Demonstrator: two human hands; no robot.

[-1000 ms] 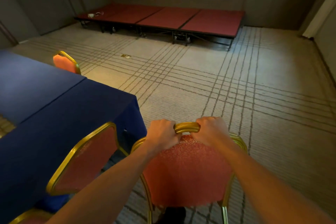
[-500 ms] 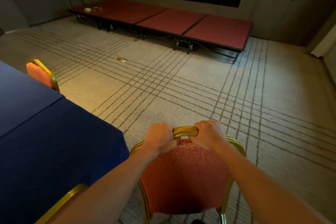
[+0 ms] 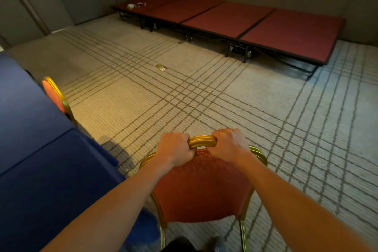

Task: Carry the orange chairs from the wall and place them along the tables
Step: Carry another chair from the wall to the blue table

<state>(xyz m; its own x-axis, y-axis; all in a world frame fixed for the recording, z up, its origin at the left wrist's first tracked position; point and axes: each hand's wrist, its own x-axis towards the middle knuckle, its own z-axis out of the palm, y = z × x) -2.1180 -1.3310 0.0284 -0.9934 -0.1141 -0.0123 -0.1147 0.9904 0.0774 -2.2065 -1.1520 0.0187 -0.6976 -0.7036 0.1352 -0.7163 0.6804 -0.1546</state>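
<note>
Left hand [image 3: 176,147], right hand [image 3: 229,143] on chair [image 3: 202,188] top bar, fingers [image 3: 218,136] curled tight round it. Blue bench [image 3: 41,180] just beside, my left. Second chair [image 3: 54,94] farther along bench.

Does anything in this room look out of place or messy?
Hardly. A small white item with a loose cord lies on the stage, at its far left corner, seemingly left behind. The held chair looks intact.

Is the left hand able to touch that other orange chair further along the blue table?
Probably not: the left hand grips the carried chair, and the far chair stands well beyond arm's stretch.
</note>
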